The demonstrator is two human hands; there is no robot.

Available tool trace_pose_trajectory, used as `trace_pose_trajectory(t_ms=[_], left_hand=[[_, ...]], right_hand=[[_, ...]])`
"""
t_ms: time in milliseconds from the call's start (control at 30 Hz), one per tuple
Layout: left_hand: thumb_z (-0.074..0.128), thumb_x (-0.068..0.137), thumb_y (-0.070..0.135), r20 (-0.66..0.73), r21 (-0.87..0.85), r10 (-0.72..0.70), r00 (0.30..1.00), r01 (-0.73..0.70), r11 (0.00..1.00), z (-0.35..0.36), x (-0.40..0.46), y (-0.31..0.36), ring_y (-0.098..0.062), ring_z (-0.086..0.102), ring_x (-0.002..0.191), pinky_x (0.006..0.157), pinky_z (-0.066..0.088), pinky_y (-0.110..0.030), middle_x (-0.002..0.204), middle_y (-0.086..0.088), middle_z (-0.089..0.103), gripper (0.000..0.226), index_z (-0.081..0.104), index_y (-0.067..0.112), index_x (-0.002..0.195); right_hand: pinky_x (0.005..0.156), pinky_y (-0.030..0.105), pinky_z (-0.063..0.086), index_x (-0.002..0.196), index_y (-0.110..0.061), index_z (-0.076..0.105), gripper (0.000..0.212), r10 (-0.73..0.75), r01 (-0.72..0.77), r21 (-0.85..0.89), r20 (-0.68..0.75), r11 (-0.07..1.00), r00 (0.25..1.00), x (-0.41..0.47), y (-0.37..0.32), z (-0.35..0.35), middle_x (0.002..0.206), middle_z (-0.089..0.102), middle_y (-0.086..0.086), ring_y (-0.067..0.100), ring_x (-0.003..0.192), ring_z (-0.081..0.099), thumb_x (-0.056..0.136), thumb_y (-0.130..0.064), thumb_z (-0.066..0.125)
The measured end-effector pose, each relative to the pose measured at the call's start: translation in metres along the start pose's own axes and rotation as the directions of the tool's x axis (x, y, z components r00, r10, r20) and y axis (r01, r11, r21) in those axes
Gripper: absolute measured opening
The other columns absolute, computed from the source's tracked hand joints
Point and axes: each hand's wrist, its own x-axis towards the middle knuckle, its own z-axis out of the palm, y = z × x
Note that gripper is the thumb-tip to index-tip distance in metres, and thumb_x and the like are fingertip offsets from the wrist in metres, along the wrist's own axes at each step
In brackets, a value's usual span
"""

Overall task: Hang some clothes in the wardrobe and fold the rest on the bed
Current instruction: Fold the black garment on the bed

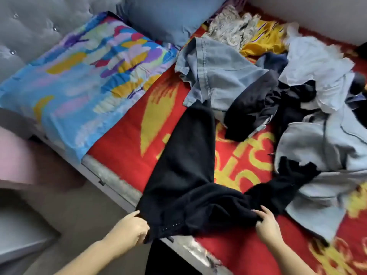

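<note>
While both hands pinch the black trousers [184,175] at the waist, left grip [132,228] at one corner, right grip [267,225] opposite, the legs stretch away over the red bed [123,141] toward the clothes pile [278,86].

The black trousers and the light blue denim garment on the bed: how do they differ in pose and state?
The black trousers lie stretched out long near the bed edge; the light blue denim garment lies crumpled further back. The left hand and the right hand both grip the black trousers; no hand touches the denim garment. Both rest on the red blanket.
</note>
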Motion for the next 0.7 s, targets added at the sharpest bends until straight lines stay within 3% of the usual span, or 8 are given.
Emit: trace_pose_trajectory(t_ms=[133,267,333,400,433,500,600,700], left_hand=[[0.085,0.038,-0.002,-0.025,-0.168,-0.19,0.981,0.184,0.969,0.026,0.014,0.022,0.001,0.061,0.063,0.074,0.057,-0.024,0.072,0.02,0.064,0.045,0.067,0.03,0.065],[0.089,0.052,0.009,-0.225,-0.223,-0.161,0.961,0.11,0.968,0.033,0.068,0.065,-0.014,0.068,0.088,0.079,0.056,-0.025,0.099,0.001,0.069,0.048,0.075,0.016,0.097],[0.084,0.065,0.027,-0.213,-0.15,-0.118,0.97,0.087,0.985,0.04,0.109,0.094,-0.021,0.062,0.11,0.094,0.051,-0.031,0.121,-0.008,0.063,0.061,0.065,0.017,0.122],[0.063,0.086,0.045,-0.047,-0.021,-0.156,0.987,0.155,0.988,0.05,0.149,0.12,-0.027,0.026,0.143,0.115,0.025,-0.043,0.155,-0.017,0.024,0.084,0.019,0.018,0.152],[0.054,0.091,0.048,0.054,-0.019,-0.209,0.977,0.21,0.978,0.056,0.166,0.129,-0.027,0.004,0.148,0.117,0.011,-0.048,0.159,-0.017,0.001,0.092,-0.007,0.019,0.153],[0.055,0.092,0.044,0.164,-0.001,-0.299,0.94,0.304,0.953,0.07,0.187,0.137,-0.028,-0.011,0.147,0.115,0.002,-0.056,0.158,-0.016,-0.014,0.1,-0.025,0.02,0.147],[0.058,0.089,0.017,0.18,0.115,-0.272,0.945,0.255,0.96,0.079,0.188,0.134,-0.03,0.013,0.142,0.111,0.016,-0.054,0.153,-0.017,0.011,0.093,-0.011,0.016,0.151],[0.06,0.078,0.009,0.097,0.062,-0.18,0.979,0.174,0.983,0.079,0.177,0.128,-0.027,0.045,0.11,0.09,0.037,-0.04,0.124,-0.008,0.044,0.078,0.026,0.016,0.147]], right_hand=[[0.089,0.029,0.041,0.106,-0.012,0.07,0.05,0.17,-0.108,0.345,-0.155,0.932,0.973,0.007,0.015,0.001,0.135,0.057,0.005,0.025,0.115,0.054,0.075,0.014,0.039],[0.093,0.039,0.041,0.128,-0.006,0.05,0.039,0.514,-0.195,0.629,-0.376,0.752,0.771,0.031,0.026,-0.019,0.128,0.054,0.017,0.033,0.11,0.055,0.089,-0.006,0.05],[0.09,0.042,0.044,0.133,-0.006,0.046,0.043,0.628,-0.274,0.843,-0.095,0.464,0.773,0.05,0.028,-0.026,0.121,0.055,0.015,0.028,0.098,0.056,0.094,-0.023,0.057],[0.087,0.043,0.046,0.125,-0.008,0.051,0.042,0.535,-0.393,0.88,0.203,0.268,0.82,0.067,0.029,-0.032,0.115,0.058,0.011,0.025,0.088,0.059,0.093,-0.034,0.06],[0.089,0.044,0.048,0.123,-0.006,0.053,0.043,0.471,-0.423,0.86,0.26,0.284,0.843,0.075,0.029,-0.033,0.115,0.061,0.012,0.027,0.091,0.061,0.092,-0.034,0.063],[0.092,0.045,0.049,0.127,-0.003,0.053,0.045,0.452,-0.406,0.835,0.219,0.372,0.865,0.09,0.029,-0.03,0.119,0.062,0.015,0.031,0.102,0.062,0.089,-0.023,0.067],[0.078,0.037,0.051,0.123,-0.006,0.055,0.035,0.497,-0.271,0.861,0.023,0.431,0.867,0.098,0.018,-0.039,0.113,0.062,0.012,0.027,0.097,0.059,0.089,-0.011,0.06],[0.078,0.037,0.051,0.108,-0.018,0.058,0.023,0.527,-0.063,0.908,-0.183,0.414,0.83,0.09,-0.002,-0.064,0.104,0.062,0.008,0.025,0.094,0.06,0.086,-0.011,0.055]])
